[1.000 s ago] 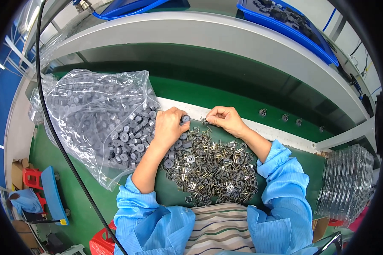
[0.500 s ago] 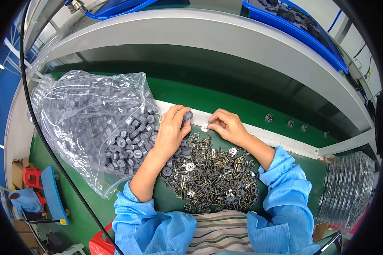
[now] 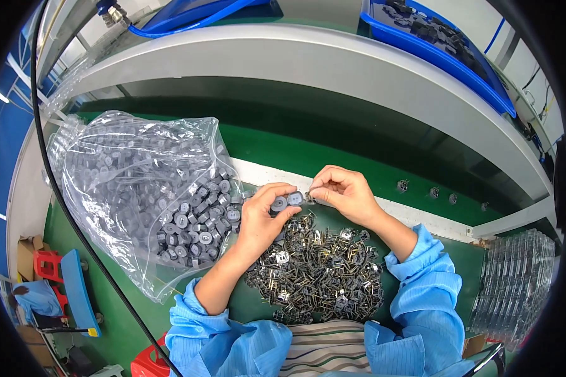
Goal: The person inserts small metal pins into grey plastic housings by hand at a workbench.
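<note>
My left hand [image 3: 264,212] pinches a grey plastic housing [image 3: 295,198] with a slotted face. A second, rounder grey piece [image 3: 278,203] sits between the same fingers. Close by on the right, the thumb and fingers of my right hand [image 3: 343,193] are closed on a small metal-pinned part [image 3: 309,196], right beside the housing; whether the two touch I cannot tell. Below both hands spreads a heap of small black parts with metal pins [image 3: 321,270]. To the left, a clear plastic bag [image 3: 113,207] lies with its mouth toward me, grey housings [image 3: 192,226] spilling from it.
A white strip [image 3: 415,210] runs behind my hands, with several small metal parts [image 3: 434,192] beyond it. Stacked clear trays [image 3: 512,286] stand at the right. Above is a grey shelf edge [image 3: 333,53] bearing a blue tray [image 3: 446,60]. A black cable [image 3: 82,232] crosses the left side.
My left hand has turned and moved right, bringing the grey housing into view at its fingertips. The metal-pinned part in my right hand is now beside that housing.
</note>
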Tool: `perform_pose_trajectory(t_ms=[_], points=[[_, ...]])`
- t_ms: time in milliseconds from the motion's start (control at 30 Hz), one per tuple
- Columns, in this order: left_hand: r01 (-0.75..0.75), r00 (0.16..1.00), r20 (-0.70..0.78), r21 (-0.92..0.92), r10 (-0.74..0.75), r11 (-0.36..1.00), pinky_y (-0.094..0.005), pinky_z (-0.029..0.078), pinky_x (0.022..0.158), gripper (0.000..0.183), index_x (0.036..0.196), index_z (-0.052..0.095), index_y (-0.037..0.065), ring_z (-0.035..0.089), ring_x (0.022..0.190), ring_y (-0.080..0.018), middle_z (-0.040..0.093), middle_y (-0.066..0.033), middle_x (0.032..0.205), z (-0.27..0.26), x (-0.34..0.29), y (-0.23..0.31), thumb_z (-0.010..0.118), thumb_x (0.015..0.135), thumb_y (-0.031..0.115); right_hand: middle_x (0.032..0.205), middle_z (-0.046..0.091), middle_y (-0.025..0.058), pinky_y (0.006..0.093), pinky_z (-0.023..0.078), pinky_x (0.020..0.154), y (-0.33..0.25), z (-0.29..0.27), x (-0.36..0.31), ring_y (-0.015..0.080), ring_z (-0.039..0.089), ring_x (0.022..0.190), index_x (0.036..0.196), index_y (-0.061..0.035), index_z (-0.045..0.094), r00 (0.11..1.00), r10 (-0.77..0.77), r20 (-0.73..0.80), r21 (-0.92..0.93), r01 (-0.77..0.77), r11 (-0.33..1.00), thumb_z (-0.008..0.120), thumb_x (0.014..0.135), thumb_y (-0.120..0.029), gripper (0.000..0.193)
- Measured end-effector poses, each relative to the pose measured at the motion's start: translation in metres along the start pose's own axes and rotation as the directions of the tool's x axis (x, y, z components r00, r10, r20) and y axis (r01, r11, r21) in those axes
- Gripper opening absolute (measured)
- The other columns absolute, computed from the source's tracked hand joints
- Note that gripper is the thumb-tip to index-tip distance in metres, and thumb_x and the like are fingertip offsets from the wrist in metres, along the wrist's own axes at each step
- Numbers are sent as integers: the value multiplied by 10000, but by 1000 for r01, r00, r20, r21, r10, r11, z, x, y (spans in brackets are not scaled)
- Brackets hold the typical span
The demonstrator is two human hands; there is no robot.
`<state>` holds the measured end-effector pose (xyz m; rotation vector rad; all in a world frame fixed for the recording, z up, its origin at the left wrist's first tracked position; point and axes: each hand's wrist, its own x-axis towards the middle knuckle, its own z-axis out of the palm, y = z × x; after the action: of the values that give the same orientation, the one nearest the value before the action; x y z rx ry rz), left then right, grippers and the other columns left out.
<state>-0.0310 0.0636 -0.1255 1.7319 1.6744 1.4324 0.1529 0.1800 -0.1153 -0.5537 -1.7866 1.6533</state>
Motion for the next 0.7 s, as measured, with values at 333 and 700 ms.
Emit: perform_pose_trajectory(t_ms=[333,700], points=[[24,998,62,-78,-19,997,-340,568,837,339,1043,718,30,722,973,-242,736,-103,1063,-1,-5,5,849,731,38,892,611,90,352,496,652,-7,17,-5,256,621,801,856,-13,649,883,-449,133,-533,446,719,751,831,-26,105],[-312,948,-6,155,317,937,-362,564,661,293,1052,670,-3,686,786,-292,671,-137,918,2,-5,15,770,780,-40,982,679,93,295,561,824,1,2,-2,158,682,972,1023,33,660,999,-19,47,-401,37,915,666,887,44,137]])
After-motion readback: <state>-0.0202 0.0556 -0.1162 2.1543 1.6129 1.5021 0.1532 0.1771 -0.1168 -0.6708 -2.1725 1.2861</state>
